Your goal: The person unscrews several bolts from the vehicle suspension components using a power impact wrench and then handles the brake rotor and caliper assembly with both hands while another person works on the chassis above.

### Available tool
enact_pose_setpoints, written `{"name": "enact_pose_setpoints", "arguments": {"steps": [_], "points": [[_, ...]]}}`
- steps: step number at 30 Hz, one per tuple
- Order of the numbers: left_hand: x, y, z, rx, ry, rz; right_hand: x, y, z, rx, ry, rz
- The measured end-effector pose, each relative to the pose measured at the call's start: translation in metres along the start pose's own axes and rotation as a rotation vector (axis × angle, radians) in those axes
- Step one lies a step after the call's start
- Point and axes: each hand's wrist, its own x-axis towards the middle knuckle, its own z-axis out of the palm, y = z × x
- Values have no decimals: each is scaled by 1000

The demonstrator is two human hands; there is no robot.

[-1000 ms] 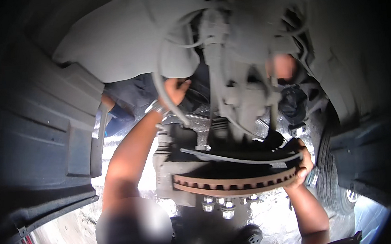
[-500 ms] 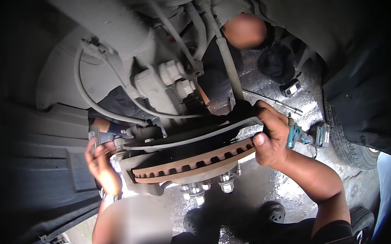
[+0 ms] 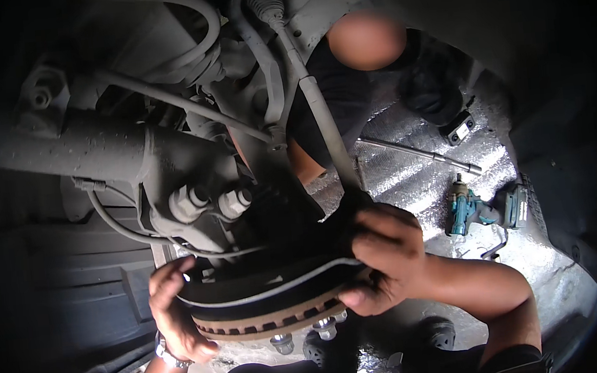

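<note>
My left hand (image 3: 176,311) curls round the left edge of a brake assembly, with a rusty vented brake disc (image 3: 268,325) below a thin metal shield rim (image 3: 305,267). My right hand (image 3: 387,260) grips the right side of that assembly, thumb by the disc's edge and fingers over the top. Shiny wheel nuts (image 3: 325,330) show under the disc. Above my hands are a grey strut (image 3: 82,152) with two large nuts (image 3: 190,203), brake lines and a long rod (image 3: 325,120) rising to a ribbed boot.
Another person (image 3: 330,98) is beyond the suspension parts at top right. A teal power tool (image 3: 464,207), a long socket bar (image 3: 416,150) and a dark object (image 3: 432,93) lie on the silvery floor mat (image 3: 390,178). A dark wheel-well liner (image 3: 72,277) borders the left.
My left hand has come down from high among the parts to the disc's left side and closed on it. My right hand keeps its grip, now nearer the middle; the view has shifted.
</note>
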Motion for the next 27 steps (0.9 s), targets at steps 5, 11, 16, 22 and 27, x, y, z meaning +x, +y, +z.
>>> {"name": "enact_pose_setpoints", "arguments": {"steps": [5,11,16,22,27], "points": [[8,-1,-3,43,-123,33,0,5,-1,4,-39,-7],[-12,-1,-3,118,-69,-86,-2,10,2,66,32,-106],[10,10,1,206,-114,-68,-2,13,2,92,-11,-113],[-2,5,-2,226,-78,-77,0,10,6,130,9,-19],[-10,2,-3,273,-106,-87,-5,11,6,157,4,-22]]}}
